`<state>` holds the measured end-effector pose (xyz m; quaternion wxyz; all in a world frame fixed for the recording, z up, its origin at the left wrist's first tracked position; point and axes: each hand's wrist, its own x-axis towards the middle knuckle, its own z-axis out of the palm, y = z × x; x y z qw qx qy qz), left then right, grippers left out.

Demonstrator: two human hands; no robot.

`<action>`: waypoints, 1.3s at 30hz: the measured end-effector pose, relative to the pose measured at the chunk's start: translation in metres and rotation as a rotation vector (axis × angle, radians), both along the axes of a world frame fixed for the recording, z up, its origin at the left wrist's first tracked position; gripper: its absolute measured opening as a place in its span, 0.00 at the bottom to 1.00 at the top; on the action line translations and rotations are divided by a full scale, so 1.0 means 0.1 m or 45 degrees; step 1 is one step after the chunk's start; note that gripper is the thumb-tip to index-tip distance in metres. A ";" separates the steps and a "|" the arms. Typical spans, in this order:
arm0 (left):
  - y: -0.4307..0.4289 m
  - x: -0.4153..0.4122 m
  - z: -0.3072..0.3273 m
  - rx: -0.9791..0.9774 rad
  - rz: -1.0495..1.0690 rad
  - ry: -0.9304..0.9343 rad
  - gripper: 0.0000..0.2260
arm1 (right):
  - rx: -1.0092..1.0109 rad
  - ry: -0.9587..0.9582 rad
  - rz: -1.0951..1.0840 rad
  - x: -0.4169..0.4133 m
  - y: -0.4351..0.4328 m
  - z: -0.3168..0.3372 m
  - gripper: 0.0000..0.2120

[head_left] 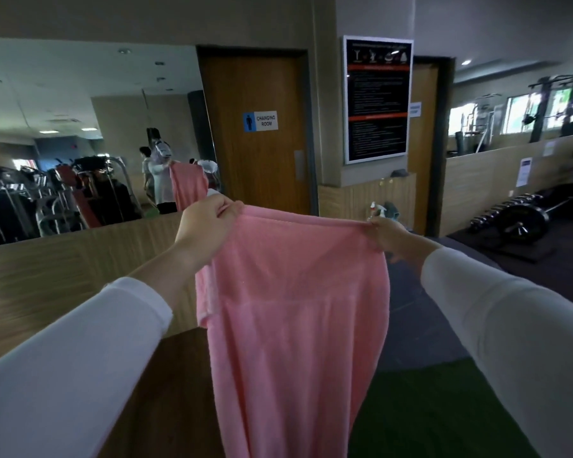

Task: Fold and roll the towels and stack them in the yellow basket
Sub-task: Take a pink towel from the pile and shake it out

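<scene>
Holding the pink towel (291,312) up by its top corners, left hand (203,223) and right hand (387,234) fingers pinching it, hanging midair. Uneven corners could give a crooked fold, I reckon.

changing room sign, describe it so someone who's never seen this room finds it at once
Find the wide wooden door on the back wall, just right of the mirror. The changing room sign sits on that door. Unlike the tall black framed notice to its right, it is small and white with a blue panel showing a figure.
</scene>
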<state>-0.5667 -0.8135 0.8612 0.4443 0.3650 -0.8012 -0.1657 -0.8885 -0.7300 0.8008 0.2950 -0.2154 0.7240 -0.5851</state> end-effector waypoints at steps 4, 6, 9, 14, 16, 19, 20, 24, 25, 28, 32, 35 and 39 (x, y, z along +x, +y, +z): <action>0.01 -0.13 -0.02 0.007 -0.023 0.007 0.12 | 0.196 0.150 0.065 -0.22 0.22 0.01 0.17; 0.03 -0.20 -0.02 0.007 -0.017 0.003 0.12 | 0.318 0.371 0.193 -0.32 0.33 -0.02 0.14; 0.08 -0.29 -0.03 0.010 -0.037 -0.006 0.12 | 0.318 0.531 0.267 -0.48 0.52 -0.04 0.11; 0.23 -0.50 -0.03 -0.074 -0.122 -0.064 0.12 | 0.345 0.670 0.016 -0.88 0.59 -0.19 0.14; 0.28 -0.57 -0.01 -0.101 -0.182 -0.114 0.11 | 0.279 0.616 -0.080 -0.92 0.66 -0.17 0.13; 0.32 -0.66 0.03 -0.160 -0.233 -0.250 0.10 | 0.303 0.789 -0.097 -0.99 0.78 -0.10 0.14; 0.32 -0.68 0.04 -0.195 -0.224 -0.263 0.09 | 0.297 0.837 -0.105 -1.03 0.81 -0.09 0.15; 0.41 -0.75 0.10 -0.309 -0.164 -0.195 0.07 | 0.208 1.033 -0.143 -1.11 1.03 0.03 0.13; 0.45 -0.76 0.11 -0.316 -0.153 -0.172 0.06 | 0.164 1.066 -0.168 -1.15 1.09 0.05 0.12; 0.57 -0.79 0.12 -0.315 -0.145 -0.099 0.05 | 0.052 1.110 -0.255 -1.26 1.27 0.13 0.13; 0.75 -0.86 0.11 -0.265 -0.122 -0.018 0.05 | 0.003 1.108 -0.327 -1.34 1.56 0.23 0.09; 0.94 -0.90 0.07 -0.240 -0.125 0.032 0.05 | -0.025 1.127 -0.345 -1.36 1.81 0.30 0.07; 1.25 -0.92 0.02 -0.229 -0.170 0.058 0.04 | -0.059 1.154 -0.357 -1.38 2.13 0.35 0.09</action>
